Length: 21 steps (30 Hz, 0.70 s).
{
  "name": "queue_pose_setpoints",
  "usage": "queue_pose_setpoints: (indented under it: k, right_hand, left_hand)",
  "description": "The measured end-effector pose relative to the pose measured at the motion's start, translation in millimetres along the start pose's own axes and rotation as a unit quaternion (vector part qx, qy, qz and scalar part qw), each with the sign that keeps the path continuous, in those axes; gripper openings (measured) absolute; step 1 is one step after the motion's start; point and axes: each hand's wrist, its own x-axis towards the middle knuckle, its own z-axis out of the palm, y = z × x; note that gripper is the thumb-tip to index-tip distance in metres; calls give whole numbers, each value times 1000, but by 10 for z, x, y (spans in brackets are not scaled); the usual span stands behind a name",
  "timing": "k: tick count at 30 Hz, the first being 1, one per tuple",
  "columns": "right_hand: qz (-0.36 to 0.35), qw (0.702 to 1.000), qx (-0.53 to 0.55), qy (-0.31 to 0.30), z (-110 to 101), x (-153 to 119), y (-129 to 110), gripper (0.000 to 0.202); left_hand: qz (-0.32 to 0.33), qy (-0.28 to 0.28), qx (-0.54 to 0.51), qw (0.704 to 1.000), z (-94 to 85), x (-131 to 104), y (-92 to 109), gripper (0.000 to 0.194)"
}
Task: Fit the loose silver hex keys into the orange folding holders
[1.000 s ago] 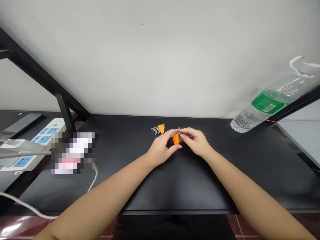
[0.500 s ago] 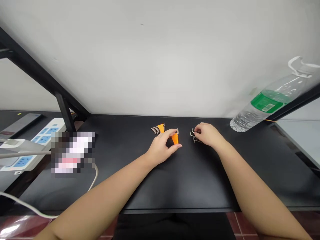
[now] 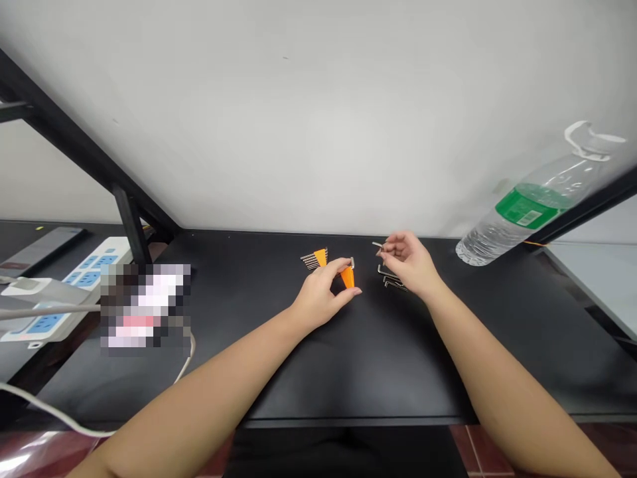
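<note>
While a small orange plastic key holder (image 3: pixel 347 277) is pinched by the left hand (image 3: pixel 321 297), a thin metal hex key (image 3: pixel 378 245) is gripped between the right hand (image 3: pixel 408 262) fingertips, above loose dark hex keys (image 3: pixel 391 279).

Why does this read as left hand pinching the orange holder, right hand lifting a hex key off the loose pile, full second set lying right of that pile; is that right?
Not quite. In the head view the full second set lies left of the loose pile, beyond the left hand. The rest holds: the left hand pinches the orange holder, and the right hand holds a hex key above the pile.
</note>
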Motion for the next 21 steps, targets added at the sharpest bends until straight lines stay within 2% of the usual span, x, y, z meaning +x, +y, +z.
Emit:
queue_pose_setpoints:
  k: [2, 5, 12, 21]
  right_hand:
    - [10, 988, 151, -10, 126, -74, -86, 43]
    - [22, 973, 229, -19, 284, -170, -168, 40]
    - [13, 969, 245, 27, 382, -209, -151, 33]
    - [31, 973, 228, -8, 394, -235, -144, 33]
  left_hand:
    - [-3, 2, -1, 1000, 5, -1, -5, 60]
    - [-5, 6, -7, 1000, 13, -3, -7, 59]
    - [13, 20, -7, 1000, 32, 0, -30, 59]
    - [36, 32, 2, 999, 38, -7, -47, 57]
